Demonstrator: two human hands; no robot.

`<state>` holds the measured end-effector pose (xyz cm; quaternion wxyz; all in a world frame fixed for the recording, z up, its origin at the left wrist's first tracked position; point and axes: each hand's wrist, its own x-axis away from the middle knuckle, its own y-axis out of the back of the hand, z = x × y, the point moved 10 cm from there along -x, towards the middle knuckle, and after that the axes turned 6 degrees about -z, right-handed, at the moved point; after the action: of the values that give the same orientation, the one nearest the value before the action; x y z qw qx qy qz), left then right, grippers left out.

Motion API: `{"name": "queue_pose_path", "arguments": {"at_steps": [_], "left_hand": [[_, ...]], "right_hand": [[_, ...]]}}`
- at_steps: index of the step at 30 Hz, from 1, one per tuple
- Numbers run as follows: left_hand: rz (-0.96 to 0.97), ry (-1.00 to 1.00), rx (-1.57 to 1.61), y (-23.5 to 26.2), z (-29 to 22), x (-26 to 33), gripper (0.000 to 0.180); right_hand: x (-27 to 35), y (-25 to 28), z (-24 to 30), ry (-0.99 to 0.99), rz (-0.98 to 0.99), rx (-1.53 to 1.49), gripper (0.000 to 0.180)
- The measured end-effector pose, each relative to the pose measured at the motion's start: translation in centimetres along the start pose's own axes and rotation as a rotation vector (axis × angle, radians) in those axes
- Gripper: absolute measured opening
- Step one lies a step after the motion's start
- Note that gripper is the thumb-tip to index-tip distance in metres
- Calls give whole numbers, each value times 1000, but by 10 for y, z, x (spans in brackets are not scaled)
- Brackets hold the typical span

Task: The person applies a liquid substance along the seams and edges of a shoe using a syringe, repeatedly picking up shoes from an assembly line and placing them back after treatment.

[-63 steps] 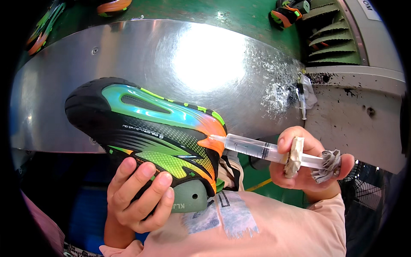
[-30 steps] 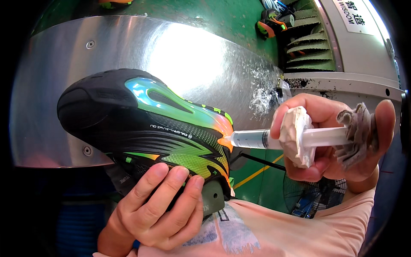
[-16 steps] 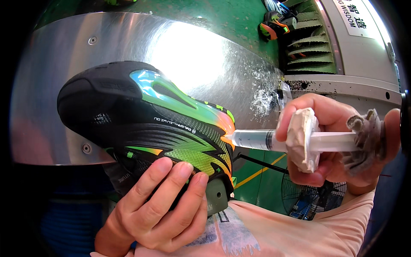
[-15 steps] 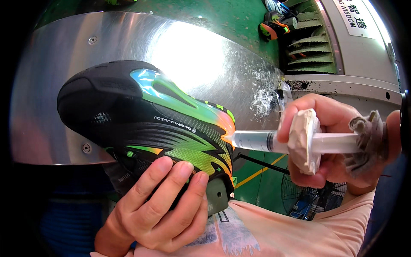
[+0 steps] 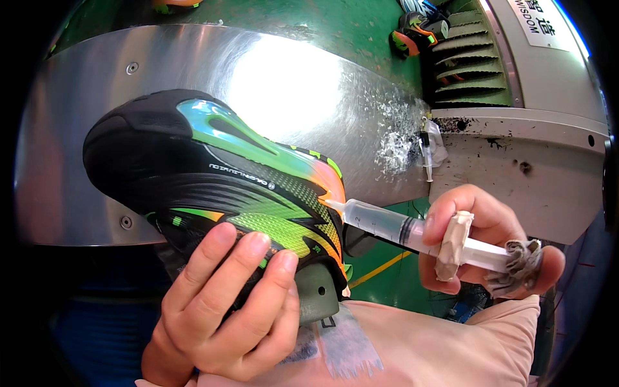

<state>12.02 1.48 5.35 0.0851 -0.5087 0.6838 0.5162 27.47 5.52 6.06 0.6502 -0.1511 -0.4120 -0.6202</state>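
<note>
A black sports shoe (image 5: 213,174) with green, yellow and orange sides lies tilted in front of me, its toe to the left. My left hand (image 5: 229,303) grips it from below, fingers wrapped over the lacing side. A dark green shoe last (image 5: 314,293) sticks out of its opening. In my right hand (image 5: 483,238) is a clear plastic syringe (image 5: 380,221), its tip touching the orange heel part of the sole edge. Tan wrapping covers the finger flange, and grey cloth is bound round the plunger end, where my thumb presses.
Under the shoe is a shiny metal bench (image 5: 174,61) with white residue at its right. A small thin syringe (image 5: 427,158) lies by the bench's right edge. A machine opening with hanging flaps (image 5: 471,61) stands at upper right, another shoe (image 5: 407,40) beside it on the green surface.
My right hand and the syringe's plunger end have swung downward, so the syringe now slants, with its tip still at the heel. The shoe has shifted slightly left.
</note>
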Motion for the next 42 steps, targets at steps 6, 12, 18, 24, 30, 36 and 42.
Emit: {"name": "queue_pose_path", "arguments": {"at_steps": [6,12,18,24,30,36,42], "left_hand": [[51,70,-75,47,8,20,20],[15,123,-265,61,0,19,16],[50,85,-295,52,-4,5,21],[201,35,-377,49,-15,-24,38],[548,-19,-449,65,36,-58,59],[360,121,-451,78,68,-66,60],[310,487,-408,91,92,-62,45]], "right_hand": [[24,-42,-9,189,352,-380,102],[3,-46,-34,182,535,-481,108],[-4,-42,-66,185,563,-722,113],[-20,-43,-76,429,779,-868,118],[-25,-86,-49,470,707,-1111,120],[-30,-110,-43,322,813,-1254,119],[-25,-129,-42,375,906,-1305,119]]}}
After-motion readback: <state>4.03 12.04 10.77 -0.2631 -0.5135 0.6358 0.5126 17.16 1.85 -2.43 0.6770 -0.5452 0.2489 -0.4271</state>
